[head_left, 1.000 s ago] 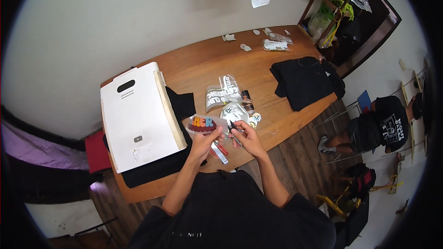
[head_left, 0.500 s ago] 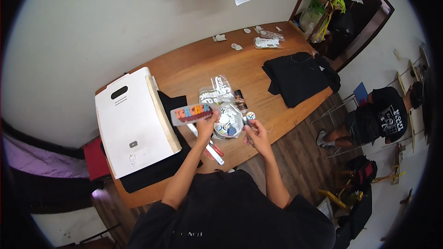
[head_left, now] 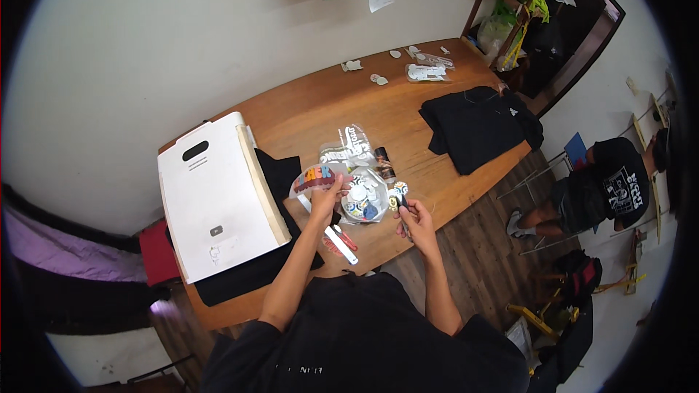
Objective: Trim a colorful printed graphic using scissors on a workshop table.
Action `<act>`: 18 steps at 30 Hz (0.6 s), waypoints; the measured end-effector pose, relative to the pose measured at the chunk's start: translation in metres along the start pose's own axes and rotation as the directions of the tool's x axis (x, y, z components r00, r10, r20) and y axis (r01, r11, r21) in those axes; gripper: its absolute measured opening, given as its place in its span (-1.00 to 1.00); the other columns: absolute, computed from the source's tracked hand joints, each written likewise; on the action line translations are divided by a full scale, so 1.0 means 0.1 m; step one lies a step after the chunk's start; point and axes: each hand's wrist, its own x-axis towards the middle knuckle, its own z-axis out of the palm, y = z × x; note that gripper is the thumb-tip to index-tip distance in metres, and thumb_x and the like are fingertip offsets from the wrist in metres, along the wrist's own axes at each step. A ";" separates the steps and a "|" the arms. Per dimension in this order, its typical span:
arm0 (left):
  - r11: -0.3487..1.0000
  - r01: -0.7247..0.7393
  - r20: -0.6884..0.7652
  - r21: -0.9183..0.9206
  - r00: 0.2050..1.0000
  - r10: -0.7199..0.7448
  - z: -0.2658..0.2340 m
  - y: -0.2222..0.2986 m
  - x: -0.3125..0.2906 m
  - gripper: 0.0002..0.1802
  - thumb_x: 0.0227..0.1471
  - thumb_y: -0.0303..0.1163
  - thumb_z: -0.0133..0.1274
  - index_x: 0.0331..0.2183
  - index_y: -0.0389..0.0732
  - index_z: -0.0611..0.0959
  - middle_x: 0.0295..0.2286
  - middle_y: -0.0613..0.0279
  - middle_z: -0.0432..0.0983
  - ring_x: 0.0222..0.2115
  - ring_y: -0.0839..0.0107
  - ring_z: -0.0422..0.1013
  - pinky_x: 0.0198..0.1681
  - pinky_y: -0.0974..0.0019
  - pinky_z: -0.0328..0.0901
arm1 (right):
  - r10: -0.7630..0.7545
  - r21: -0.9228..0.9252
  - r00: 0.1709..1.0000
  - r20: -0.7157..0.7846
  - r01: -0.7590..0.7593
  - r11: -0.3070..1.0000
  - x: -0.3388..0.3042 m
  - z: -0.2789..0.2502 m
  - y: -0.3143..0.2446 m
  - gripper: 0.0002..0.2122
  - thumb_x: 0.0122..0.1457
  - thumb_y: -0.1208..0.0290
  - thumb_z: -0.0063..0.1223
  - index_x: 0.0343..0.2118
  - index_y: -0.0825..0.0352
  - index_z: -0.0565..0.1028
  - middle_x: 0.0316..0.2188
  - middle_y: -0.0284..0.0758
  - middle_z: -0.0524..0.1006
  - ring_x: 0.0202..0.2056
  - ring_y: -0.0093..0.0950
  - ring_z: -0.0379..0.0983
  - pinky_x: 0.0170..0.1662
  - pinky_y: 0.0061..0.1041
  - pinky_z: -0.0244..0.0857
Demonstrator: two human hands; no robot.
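A wooden bench (head_left: 415, 131) is stretching beyond both hands. The left grip (head_left: 325, 198) is pinching a printed film (head_left: 309, 178) by its edge, the film curling out leftward; the right grip (head_left: 416, 224) is closing around a dark tool (head_left: 403, 203). Between them, slightly beyond, a sticker tray (head_left: 378, 188) is lying, with clear sheets (head_left: 348, 147) and a can (head_left: 384, 166) farther past. A white press (head_left: 222, 196) is standing left of the left grip; black shirts (head_left: 477, 127) are lying beyond the right. Compared with half a second ago, the film is bending more, showing less lettering.
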 end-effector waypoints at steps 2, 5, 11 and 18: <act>0.997 -0.051 0.067 -0.060 0.996 0.055 0.02 0.12 -0.09 -0.77 0.01 -0.35 0.11 -0.31 -0.30 0.53 -0.47 0.23 0.51 -0.48 0.50 0.44 -0.41 0.50 0.33 | -0.037 0.001 0.998 0.059 0.037 0.999 0.04 0.12 0.00 -0.83 0.22 0.38 -0.10 -0.22 0.36 0.32 -0.47 -0.34 0.46 -0.63 -0.64 0.34 -0.62 -0.70 0.18; 0.987 -0.008 -0.003 -0.161 1.000 0.008 0.02 0.22 -0.27 -0.79 0.03 -0.35 0.10 -0.32 -0.28 0.53 -0.46 0.23 0.50 -0.47 0.52 0.42 -0.40 0.51 0.31 | -0.014 0.011 0.993 0.118 0.013 1.000 0.04 0.38 -0.19 -0.77 0.26 0.33 -0.20 -0.14 0.38 0.32 -0.47 -0.39 0.44 -0.57 -0.68 0.30 -0.52 -0.71 0.19; 0.983 -0.105 -0.012 -0.153 0.994 0.104 0.24 0.58 -0.90 -0.80 0.03 -0.41 0.08 -0.29 -0.29 0.50 -0.47 0.29 0.46 -0.48 0.56 0.40 -0.39 0.51 0.30 | -0.086 0.074 0.945 0.315 0.066 0.995 -0.09 0.71 -0.33 -0.67 0.29 0.35 -0.26 0.04 0.41 0.28 -0.36 -0.44 0.40 -0.36 -0.72 0.27 -0.30 -0.74 0.19; 0.961 -0.232 -0.061 -0.150 0.972 0.225 0.33 0.85 -1.46 -0.78 0.00 -0.51 0.08 -0.27 -0.36 0.48 -0.48 0.23 0.46 -0.50 0.52 0.42 -0.42 0.50 0.32 | -0.044 0.227 0.938 0.344 -0.038 0.973 -0.45 0.96 -0.57 -0.71 0.21 0.49 -0.09 -0.04 0.43 0.24 -0.14 -0.30 0.40 -0.26 -0.62 0.37 -0.17 -0.63 0.27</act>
